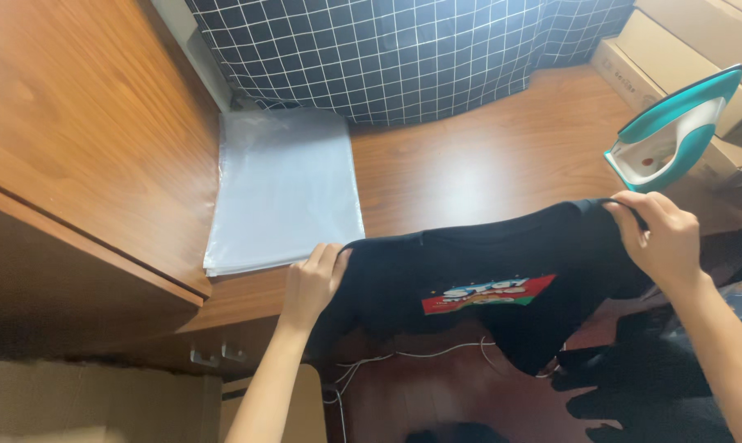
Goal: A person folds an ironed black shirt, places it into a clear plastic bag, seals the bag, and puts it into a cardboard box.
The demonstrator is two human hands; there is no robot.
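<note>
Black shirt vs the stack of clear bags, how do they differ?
The shirt is black with a colourful print; the bags are pale and translucent. The shirt is held up, stretched between the left hand and right hand; the bags lie flat and untouched on the table. The shirt hangs creased; the bags form a neat rectangle. Both are thin and flexible.

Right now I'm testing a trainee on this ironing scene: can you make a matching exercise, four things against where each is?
Things:
1. black T-shirt
2. teal iron
3. clear plastic bags
4. checked cloth

Places:
A. stacked flat, left on the table
B. standing at the far right
C. hanging at the back
D. held up between left hand and right hand

Pairs: 1-D, 2-B, 3-A, 4-C
</note>
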